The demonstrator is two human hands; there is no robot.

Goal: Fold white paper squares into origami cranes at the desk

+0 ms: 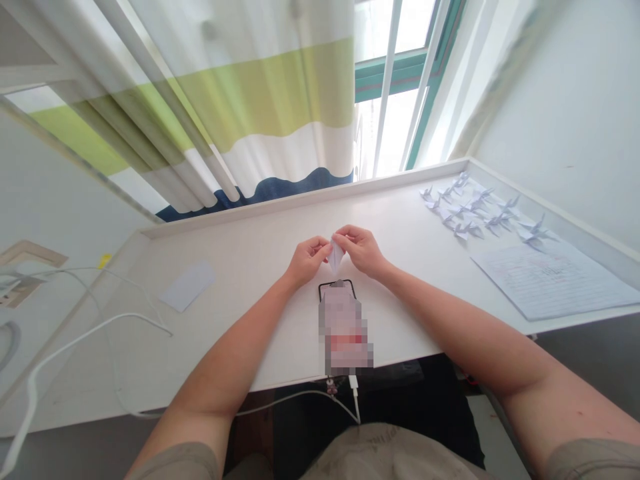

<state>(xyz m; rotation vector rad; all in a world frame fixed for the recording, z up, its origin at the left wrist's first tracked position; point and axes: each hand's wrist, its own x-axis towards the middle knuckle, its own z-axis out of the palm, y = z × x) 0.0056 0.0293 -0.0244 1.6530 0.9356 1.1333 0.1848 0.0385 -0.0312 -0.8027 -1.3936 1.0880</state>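
"Where is the paper as you are working, and what are your fingers doing?"

"You are holding a narrow folded paper piece [337, 255] in the air above the white tabletop [260, 320], just beyond the far end of a smartphone [338, 287]. Your left hand [307, 261] and right hand [361, 252] are closing on it from either side, the left fingers [320, 245] and right fingers [346, 235] pinching it firmly, with neither hand released."

"How is the paper looking?"

"It is showing pale, crisp creases and is tapering to a point at the lower end. Your fingertips are covering its upper part, so you are leaving its full shape hidden, and no spread wings are showing."

"How much is folded, and how much is lying flat?"

"You are working beside a cluster of a dozen or so folded paper cranes [470, 210], which are standing with their wings and pointed necks formed at the right end of the tabletop. A lined paper sheet [553, 280] is lying just beside them. Well to your left, a flat pale paper rectangle [189, 285] is lying unfolded."

"What else is around you?"

"A white cable [75, 347] is trailing across the left of the tabletop, while a striped curtain [200, 100] is hanging by the window [395, 113] ahead of you."
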